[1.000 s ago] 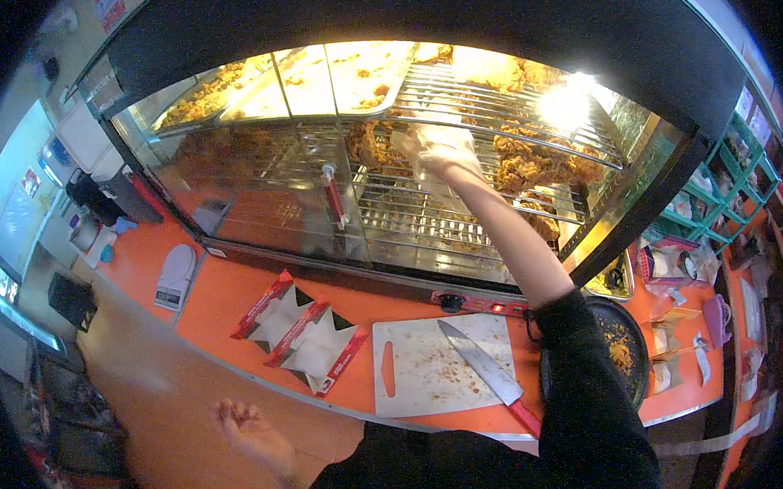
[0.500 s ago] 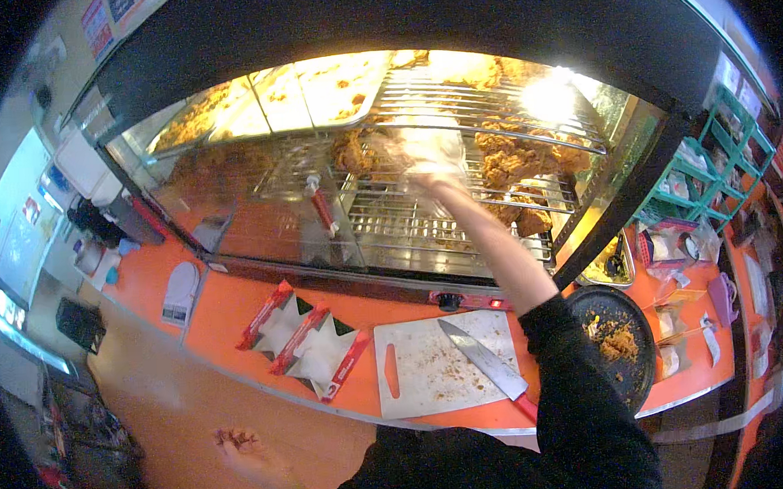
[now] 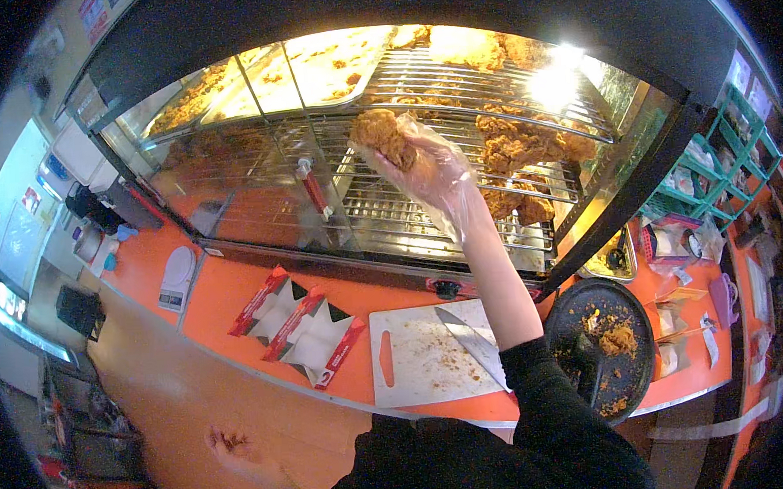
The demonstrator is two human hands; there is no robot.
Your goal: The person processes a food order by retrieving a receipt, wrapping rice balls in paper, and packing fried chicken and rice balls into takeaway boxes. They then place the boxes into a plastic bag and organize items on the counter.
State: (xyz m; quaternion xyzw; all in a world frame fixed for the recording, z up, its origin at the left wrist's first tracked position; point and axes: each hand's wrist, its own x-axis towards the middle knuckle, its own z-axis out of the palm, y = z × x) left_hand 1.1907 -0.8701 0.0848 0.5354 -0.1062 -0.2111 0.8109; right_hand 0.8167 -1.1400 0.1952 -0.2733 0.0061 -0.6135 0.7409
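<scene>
The worktop (image 3: 213,294) carries one glass-fronted cabinet (image 3: 485,9), two open red-and-white cartons (image 3: 315,348), one white cutting board (image 3: 412,381), one large knife (image 3: 474,345), one round black pan (image 3: 633,378) and one pale scale (image 3: 176,273), while the right fingers (image 3: 422,144) hold one piece of fried chicken (image 3: 380,136).

We record glare from a white lamp (image 3: 553,86) inside the black-framed glass cabinet (image 3: 397,3); the shallow metal tray (image 3: 370,76) washes out. We note dark, grainy margins, fisheye bending of the orange counter (image 3: 213,300), and a blurred bare left hand (image 3: 232,442).
</scene>
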